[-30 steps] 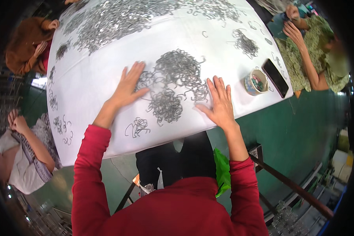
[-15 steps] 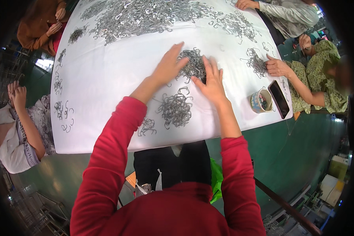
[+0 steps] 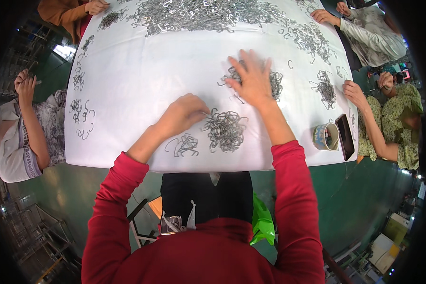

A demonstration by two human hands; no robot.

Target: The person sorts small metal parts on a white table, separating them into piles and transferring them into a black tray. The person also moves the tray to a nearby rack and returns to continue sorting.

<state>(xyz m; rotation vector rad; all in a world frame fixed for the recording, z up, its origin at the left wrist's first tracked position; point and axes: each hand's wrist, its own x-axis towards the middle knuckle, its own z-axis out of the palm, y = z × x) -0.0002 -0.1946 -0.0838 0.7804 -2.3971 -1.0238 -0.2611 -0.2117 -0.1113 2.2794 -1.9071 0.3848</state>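
My right hand lies with fingers spread over a heap of grey bent-wire hooks, covering much of it. My left hand is closed, its fingertips together at the upper left edge of a nearer, rounder hook pile. Whatever is between those fingers is too small to make out. A few loose hooks lie just below my left hand, left of the near pile. All of this rests on a white-covered table.
A large mass of hooks spreads along the far side. At right stand a round tub with small things in it and a dark phone. Co-workers' hands are at both sides, near small hook piles.
My left hand has left the far heap, come back toward me and closed beside the near pile. My right hand has moved onto the far heap, fingers spread. The view has shifted slightly.
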